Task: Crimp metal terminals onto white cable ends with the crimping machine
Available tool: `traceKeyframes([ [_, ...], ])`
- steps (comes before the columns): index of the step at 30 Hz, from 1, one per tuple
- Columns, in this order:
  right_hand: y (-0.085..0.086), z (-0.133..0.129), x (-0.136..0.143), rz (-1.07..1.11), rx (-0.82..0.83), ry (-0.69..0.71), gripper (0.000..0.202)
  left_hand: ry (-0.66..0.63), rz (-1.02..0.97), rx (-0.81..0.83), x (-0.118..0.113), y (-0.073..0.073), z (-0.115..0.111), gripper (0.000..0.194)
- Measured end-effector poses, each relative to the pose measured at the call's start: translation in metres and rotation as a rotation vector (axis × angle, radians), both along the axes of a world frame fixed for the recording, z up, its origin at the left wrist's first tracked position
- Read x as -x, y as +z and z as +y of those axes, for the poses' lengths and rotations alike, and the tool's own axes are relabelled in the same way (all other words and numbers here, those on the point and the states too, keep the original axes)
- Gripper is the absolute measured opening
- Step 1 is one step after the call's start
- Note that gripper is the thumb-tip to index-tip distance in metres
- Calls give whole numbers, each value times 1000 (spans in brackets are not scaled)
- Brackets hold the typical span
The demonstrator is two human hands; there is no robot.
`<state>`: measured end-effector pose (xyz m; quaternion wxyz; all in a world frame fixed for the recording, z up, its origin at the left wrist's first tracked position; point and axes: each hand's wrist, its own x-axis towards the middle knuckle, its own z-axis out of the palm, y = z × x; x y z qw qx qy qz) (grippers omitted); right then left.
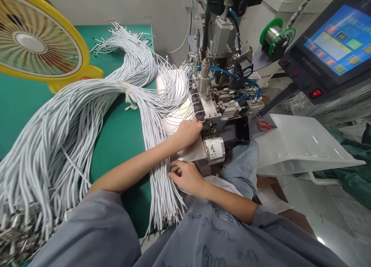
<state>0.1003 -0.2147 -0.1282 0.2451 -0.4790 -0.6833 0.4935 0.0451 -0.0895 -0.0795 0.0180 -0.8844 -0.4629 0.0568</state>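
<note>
My left hand [189, 133] is closed against the near side of a bench machine [210, 108] with clamps and air cylinders. Its fingertips are turned away, so what they pinch is hidden. Lower down, my right hand [189, 179] curls its thumb and forefinger at the edge of a hanging bundle of white cables [158, 143], seemingly around one cable. My left forearm crosses over this bundle. Between the hands are a metal plate [188, 153] and a round metal can [215, 150] with a label. More white cable ends [185, 87] fan out towards the machine.
A large tied sheaf of white cables [58, 116] covers much of the green table [116, 143]. A yellow fan [84, 46] stands at left. To the right are a touch screen [340, 39], a solder wire spool [274, 34], a phone [242, 128], red scissors [264, 125] and a white tray [301, 143].
</note>
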Motion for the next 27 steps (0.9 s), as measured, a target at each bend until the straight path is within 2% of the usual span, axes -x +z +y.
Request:
traceKeyframes([
  [3,1,2,3,67,21,-44,30,1,-8,3,0,-1,1,28],
  [11,11,6,11,111,75,-50,40,12,-23,17,0,-3,4,27],
  [14,5,7,14,164,124,-63,36,10,-10,23,0,0,3,26],
  [20,-8,12,18,182,173,-69,14,20,20,18,-3,5,-1,28],
  [24,-2,18,20,110,159,-96,6,32,11,31,-4,6,-3,29],
  [27,5,21,22,57,159,-81,17,34,-14,38,-6,10,-8,30],
])
